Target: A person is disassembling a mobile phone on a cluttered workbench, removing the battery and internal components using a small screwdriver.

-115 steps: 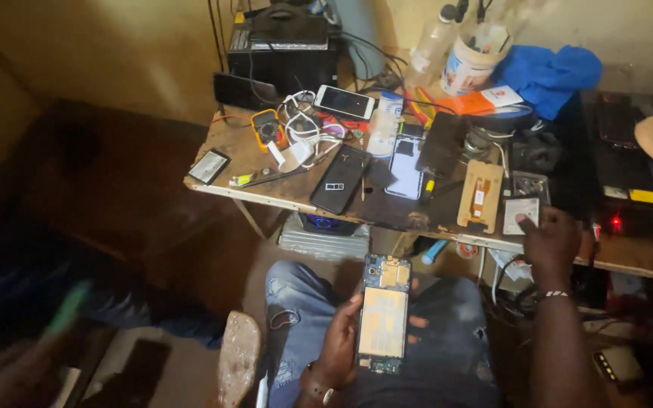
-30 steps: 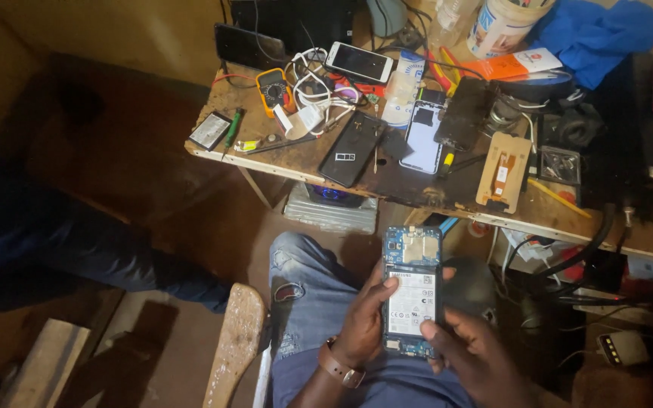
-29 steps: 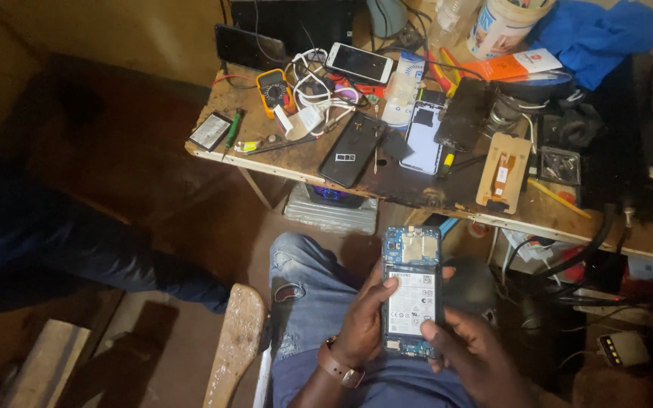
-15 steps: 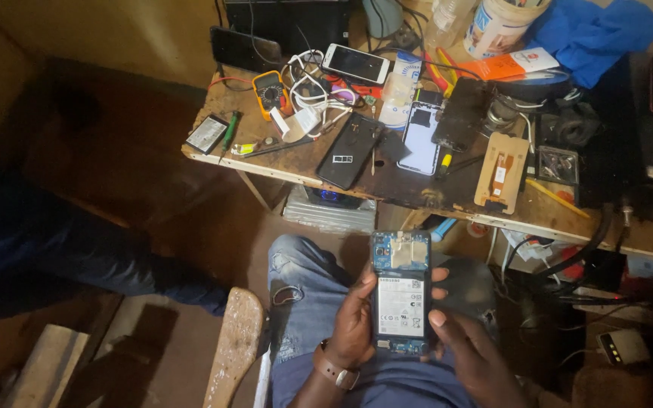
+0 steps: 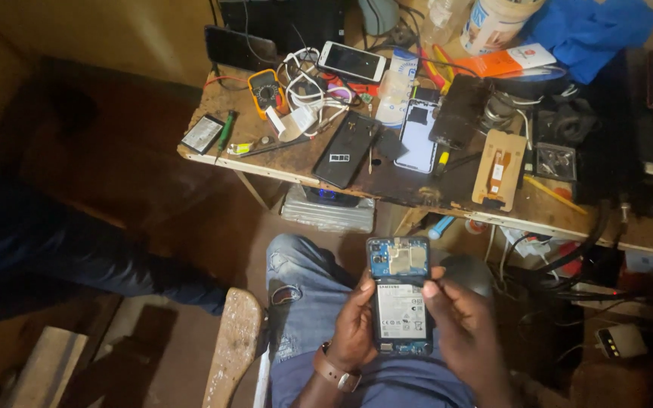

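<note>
I hold an opened phone (image 5: 400,296) over my lap, its back cover off, showing a blue circuit board at the top and a grey battery below. My left hand (image 5: 355,321) grips its left edge from below, a watch on the wrist. My right hand (image 5: 464,325) grips its right edge, with the thumb resting on the battery's upper corner.
A cluttered wooden workbench (image 5: 281,162) stands ahead with several phones, a yellow multimeter (image 5: 265,90), white cables, a black phone (image 5: 345,149), a tan phone frame (image 5: 498,168) and a blue cloth (image 5: 587,30). Another person's legs (image 5: 54,249) lie at left. A wooden plank (image 5: 232,347) leans beside my knee.
My right hand has left the bench and come onto the opened phone, so both hands now hold it. The view has dropped slightly toward my lap.
</note>
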